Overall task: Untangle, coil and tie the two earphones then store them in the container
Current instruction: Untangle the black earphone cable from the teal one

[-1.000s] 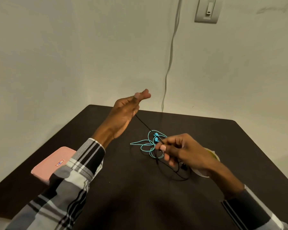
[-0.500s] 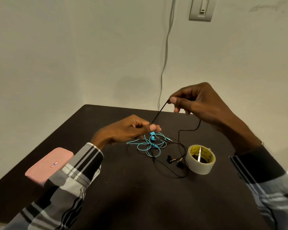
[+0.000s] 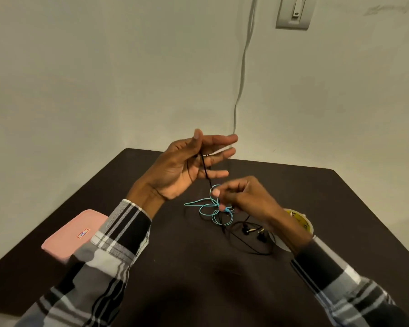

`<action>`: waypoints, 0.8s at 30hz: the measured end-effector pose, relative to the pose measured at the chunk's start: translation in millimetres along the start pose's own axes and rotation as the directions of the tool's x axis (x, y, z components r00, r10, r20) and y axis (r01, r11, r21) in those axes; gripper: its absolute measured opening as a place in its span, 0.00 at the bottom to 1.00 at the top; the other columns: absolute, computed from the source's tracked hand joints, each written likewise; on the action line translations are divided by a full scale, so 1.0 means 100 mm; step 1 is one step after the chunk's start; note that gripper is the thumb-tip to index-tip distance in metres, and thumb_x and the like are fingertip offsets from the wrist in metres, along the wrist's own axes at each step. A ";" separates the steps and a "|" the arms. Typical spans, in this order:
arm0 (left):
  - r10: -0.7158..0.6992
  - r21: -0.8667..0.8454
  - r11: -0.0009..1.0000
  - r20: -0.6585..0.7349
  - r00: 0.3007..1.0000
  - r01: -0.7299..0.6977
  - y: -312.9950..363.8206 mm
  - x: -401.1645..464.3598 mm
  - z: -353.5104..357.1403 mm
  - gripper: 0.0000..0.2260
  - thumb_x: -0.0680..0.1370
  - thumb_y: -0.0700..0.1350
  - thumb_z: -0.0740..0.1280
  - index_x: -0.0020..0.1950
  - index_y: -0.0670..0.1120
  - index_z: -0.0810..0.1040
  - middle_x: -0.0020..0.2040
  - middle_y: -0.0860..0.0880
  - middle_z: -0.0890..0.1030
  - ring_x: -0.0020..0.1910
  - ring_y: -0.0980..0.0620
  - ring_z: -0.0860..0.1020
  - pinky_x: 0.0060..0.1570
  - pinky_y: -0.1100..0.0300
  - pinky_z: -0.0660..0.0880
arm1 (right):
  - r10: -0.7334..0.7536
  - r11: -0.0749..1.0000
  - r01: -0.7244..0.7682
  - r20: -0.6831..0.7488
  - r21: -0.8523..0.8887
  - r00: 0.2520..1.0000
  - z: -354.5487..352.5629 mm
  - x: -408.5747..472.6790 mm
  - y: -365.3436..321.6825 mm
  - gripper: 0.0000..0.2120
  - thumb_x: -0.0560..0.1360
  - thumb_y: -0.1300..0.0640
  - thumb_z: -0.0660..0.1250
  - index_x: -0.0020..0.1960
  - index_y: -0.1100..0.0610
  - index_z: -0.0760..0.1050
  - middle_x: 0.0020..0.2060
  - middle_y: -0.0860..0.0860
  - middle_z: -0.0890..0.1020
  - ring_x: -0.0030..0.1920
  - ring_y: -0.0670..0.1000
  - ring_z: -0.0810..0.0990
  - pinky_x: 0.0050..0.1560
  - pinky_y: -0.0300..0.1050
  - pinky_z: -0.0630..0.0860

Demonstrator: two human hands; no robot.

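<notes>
Running steeply down from the raised left hand (image 3: 182, 168) to the right hand (image 3: 243, 199), the black earphone cable (image 3: 207, 172) is pulled into a nearly upright line above the middle of the desk (image 3: 175, 267). The left hand is palm-up with its fingers (image 3: 222, 140) spread and straight, pointing toward the far right; the cable crosses them, and whether the thumb presses it down cannot be told. The right hand's fingers (image 3: 216, 192) are curled together and pinch the cable at its lower end, just above the tangle.

Below that, the teal earphone (image 3: 213, 208) lies in loose loops on the desk, its longest loop stretching toward the left edge. The rest of the black cable trails toward the near right, where its two earbuds (image 3: 253, 232) rest just beside the right wrist. The black and teal cords cross each other under the right hand.

A roll of tape (image 3: 300, 220) sits near the right edge, largely hidden behind the right forearm. A pink container (image 3: 73, 234) lies at the left edge, its long side angled toward the far corner, partly covered by the checked left sleeve (image 3: 118, 241).
</notes>
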State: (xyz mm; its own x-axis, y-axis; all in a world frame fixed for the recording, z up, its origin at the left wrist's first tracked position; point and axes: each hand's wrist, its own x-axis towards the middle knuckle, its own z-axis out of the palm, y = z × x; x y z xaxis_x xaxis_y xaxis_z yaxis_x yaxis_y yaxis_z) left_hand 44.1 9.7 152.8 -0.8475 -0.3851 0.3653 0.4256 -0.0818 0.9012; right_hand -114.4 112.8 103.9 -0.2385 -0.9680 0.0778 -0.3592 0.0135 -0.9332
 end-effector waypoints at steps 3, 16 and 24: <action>0.020 0.084 0.996 -0.131 0.991 -0.009 -0.02 0.08 -0.12 0.23 0.78 0.54 0.56 0.63 0.41 0.78 0.68 0.45 0.77 0.68 0.45 0.76 0.58 0.42 0.78 | -0.005 1.000 0.006 0.047 -0.028 0.999 0.12 -0.13 0.11 0.07 0.77 0.54 0.71 0.50 0.55 0.86 0.33 0.54 0.84 0.32 0.52 0.73 0.28 0.37 0.66; -0.234 0.668 0.715 -0.052 0.971 0.208 -0.27 0.05 -0.22 0.22 0.76 0.67 0.63 0.57 0.53 0.84 0.46 0.44 0.74 0.48 0.45 0.74 0.53 0.48 0.73 | -0.188 0.950 0.173 -0.033 -0.259 0.982 -0.40 -0.39 -0.58 0.06 0.77 0.54 0.70 0.44 0.53 0.84 0.32 0.51 0.85 0.28 0.43 0.74 0.32 0.34 0.69; -0.390 0.502 0.824 0.166 0.906 0.263 -0.24 -0.03 -0.02 0.21 0.81 0.50 0.58 0.64 0.37 0.78 0.71 0.45 0.75 0.68 0.47 0.76 0.62 0.41 0.76 | -0.307 0.909 0.275 -0.057 -0.315 0.950 -0.64 -0.06 -0.79 0.06 0.77 0.55 0.71 0.44 0.55 0.84 0.33 0.51 0.85 0.32 0.41 0.77 0.31 0.34 0.72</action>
State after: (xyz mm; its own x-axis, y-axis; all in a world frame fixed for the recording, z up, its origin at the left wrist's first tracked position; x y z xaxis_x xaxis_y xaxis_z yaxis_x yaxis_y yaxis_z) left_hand 36.7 11.1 129.9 -0.9862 -0.1643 0.0183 -0.0311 0.2926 0.9557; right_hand -142.5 133.9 199.6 -0.1676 -0.9096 0.3802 -0.6759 -0.1747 -0.7160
